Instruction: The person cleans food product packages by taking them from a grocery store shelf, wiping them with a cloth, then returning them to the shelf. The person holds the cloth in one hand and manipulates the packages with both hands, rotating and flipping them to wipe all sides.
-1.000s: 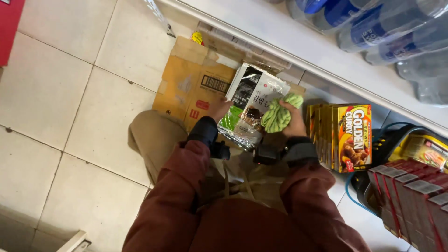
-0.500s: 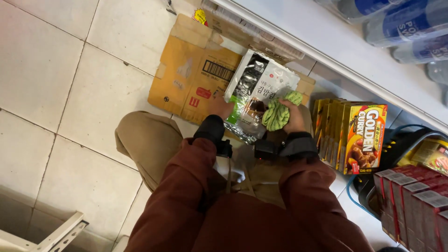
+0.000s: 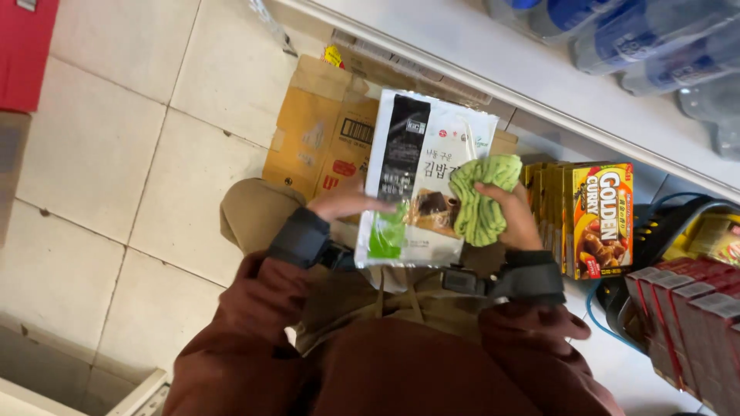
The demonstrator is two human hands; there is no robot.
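Observation:
A flat white and black food packet (image 3: 416, 166) with a green patch is held upright in front of me. My left hand (image 3: 347, 202) grips its left edge, thumb on the front. My right hand (image 3: 512, 219) holds a bunched green cloth (image 3: 478, 200) pressed against the packet's right side. Both wrists wear dark bands over maroon sleeves.
An open cardboard box (image 3: 320, 131) lies on the tiled floor beyond the packet. Yellow and red boxes (image 3: 593, 219) stand in a row to the right, dark red boxes (image 3: 690, 316) lower right. A white shelf edge (image 3: 539, 77) runs above, with plastic bottles (image 3: 640, 42) on it.
The packet has come up closer and more upright toward me. Both hands keep their hold, and the cloth has stayed on the packet's right side.

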